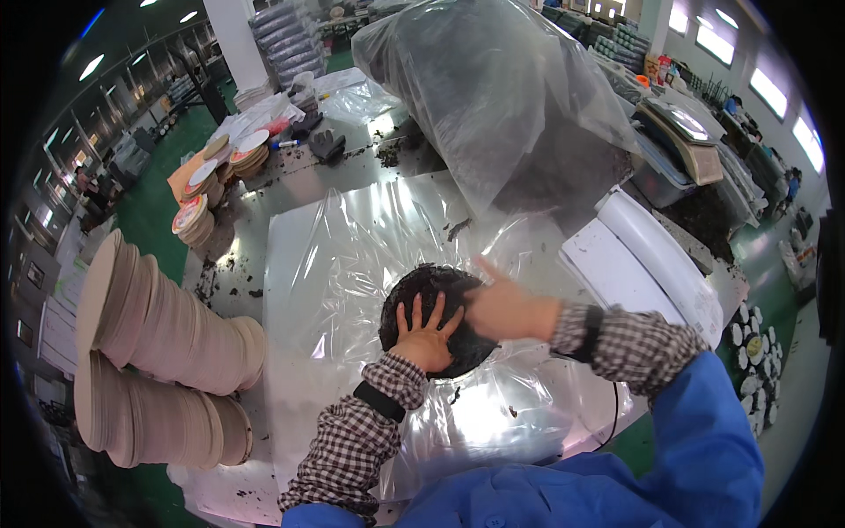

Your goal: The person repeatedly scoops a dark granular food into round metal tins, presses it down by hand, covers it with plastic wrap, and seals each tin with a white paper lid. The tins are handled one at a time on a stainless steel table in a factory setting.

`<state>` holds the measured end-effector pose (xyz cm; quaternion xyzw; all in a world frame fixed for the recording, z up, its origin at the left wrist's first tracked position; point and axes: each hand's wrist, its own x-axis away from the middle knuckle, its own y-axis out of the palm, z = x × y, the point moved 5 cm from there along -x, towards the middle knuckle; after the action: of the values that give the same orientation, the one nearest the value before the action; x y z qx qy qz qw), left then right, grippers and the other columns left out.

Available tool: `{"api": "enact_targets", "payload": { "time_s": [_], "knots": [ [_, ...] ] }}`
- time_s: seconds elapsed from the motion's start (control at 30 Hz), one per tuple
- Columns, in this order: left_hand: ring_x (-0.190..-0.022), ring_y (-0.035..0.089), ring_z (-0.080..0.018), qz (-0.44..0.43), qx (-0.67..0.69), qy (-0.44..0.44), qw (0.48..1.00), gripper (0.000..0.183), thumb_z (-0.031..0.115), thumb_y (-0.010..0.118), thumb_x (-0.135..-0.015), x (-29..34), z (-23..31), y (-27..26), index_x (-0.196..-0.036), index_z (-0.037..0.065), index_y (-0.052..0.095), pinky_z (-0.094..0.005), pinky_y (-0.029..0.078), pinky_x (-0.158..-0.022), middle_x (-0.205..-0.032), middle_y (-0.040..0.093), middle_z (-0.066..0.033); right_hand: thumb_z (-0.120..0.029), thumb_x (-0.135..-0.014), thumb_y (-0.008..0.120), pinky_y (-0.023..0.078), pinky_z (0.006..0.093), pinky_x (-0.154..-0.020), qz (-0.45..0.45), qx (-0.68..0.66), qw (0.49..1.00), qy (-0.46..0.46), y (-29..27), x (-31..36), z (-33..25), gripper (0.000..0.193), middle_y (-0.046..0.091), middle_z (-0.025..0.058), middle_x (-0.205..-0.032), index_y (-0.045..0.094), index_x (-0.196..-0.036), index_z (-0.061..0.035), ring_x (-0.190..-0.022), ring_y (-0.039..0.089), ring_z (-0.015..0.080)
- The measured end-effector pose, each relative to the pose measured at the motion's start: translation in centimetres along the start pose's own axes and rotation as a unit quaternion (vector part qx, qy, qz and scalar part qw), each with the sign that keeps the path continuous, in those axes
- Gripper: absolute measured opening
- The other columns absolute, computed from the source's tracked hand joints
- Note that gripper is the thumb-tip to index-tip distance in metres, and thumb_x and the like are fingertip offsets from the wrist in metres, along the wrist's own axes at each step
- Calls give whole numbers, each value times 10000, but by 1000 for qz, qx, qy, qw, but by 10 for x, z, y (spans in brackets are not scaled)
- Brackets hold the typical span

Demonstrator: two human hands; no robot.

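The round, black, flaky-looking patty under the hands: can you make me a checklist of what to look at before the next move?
1. Left hand spread on the round black patty: ok.
2. Right hand gripping its edge: cannot tell, some fingers are hidden.
3. Patty within the clear, shiny plastic sheet: ok.
4. Sheet smooth: not ok, it's wrinkled.
5. No loose black crumbs around the patty: not ok, some lie there.
6. Stacked beige round discs away from both hands: ok.

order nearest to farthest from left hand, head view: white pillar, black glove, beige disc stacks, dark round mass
1. Dark round mass, under the left hand
2. Beige disc stacks, to the left
3. Black glove, ahead, leftward
4. White pillar, background
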<state>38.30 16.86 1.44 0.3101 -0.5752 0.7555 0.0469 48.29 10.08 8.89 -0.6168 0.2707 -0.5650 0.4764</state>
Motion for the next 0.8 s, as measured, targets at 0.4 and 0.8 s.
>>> {"api": "enact_targets", "payload": {
  "time_s": [0.4,0.8],
  "knots": [
    [-1431,-36,-579,70,14,40,997,946,281,646,-866,0,8,5,-1571,331,17,-728,-22,-1102,-1639,-73,-142,-296,-883,716,509,251,-554,17,-760,592,270,190,145,-4,528,643,96,-842,494,-1239,25,-589,621,146],
    [-1437,-9,-568,75,-27,13,997,833,579,547,-891,34,5,20,-1568,348,120,-723,-24,-1100,-1639,-76,-140,-54,-838,644,416,411,-1042,424,-22,905,30,-7,-31,95,565,486,181,-1371,481,-1376,-104,-1267,472,367]
  ]
}}
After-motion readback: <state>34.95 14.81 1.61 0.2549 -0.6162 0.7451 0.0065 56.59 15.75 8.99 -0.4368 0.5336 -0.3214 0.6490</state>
